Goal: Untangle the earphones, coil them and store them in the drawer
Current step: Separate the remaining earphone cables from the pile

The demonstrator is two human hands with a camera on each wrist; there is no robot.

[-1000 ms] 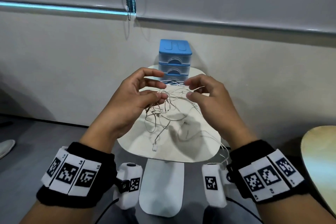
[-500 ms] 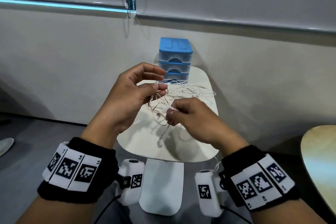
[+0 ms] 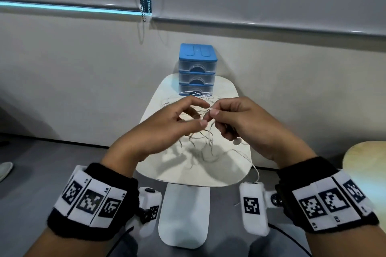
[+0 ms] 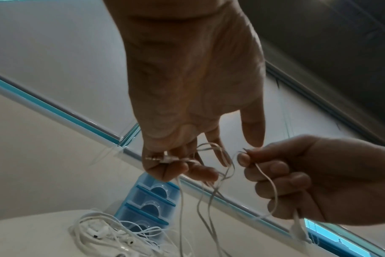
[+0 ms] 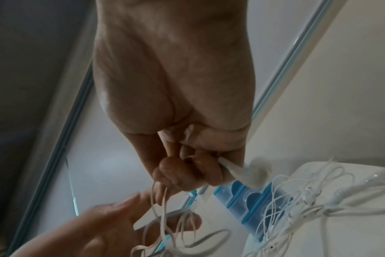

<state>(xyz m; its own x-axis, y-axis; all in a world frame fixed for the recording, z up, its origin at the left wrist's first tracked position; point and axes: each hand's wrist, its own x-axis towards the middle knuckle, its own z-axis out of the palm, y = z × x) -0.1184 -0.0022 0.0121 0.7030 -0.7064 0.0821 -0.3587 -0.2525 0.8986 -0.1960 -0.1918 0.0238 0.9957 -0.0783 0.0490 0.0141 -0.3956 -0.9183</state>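
I am in the untangling step: nothing is coiled and nothing is stored. My left hand (image 3: 167, 129) holds the white earphones (image 3: 200, 137) above the middle of the desk (image 3: 227, 173), thumb and fingers pinching the cable just behind the metal jack plug (image 4: 153, 158), which shows only in the left wrist view. My right hand (image 3: 246, 127) sits at 3 o'clock from the left, almost touching it, and pinches a strand between thumb and forefinger, while its curled lower fingers trap an earbud (image 5: 258, 171) that pokes out at the heel of the fist. Between the two hands the cable droops in several crossed loops down toward the desk top; one strand trails past the desk edge at 5 o'clock.

I judge the next move calls for drawing the hands apart slowly, feeding the pinched strand back through whichever loop binds it, without tugging a knot tight. Which loop that is, I cannot tell.

At 12 o'clock on the desk stands the blue drawer unit (image 3: 197, 69), three clear drawers stacked, all pushed shut. I cannot make out anything inside them. Another heap of white earphones (image 4: 112, 236) lies on the desk right in front of the bottom drawer, so that drawer will need clearing before it opens.
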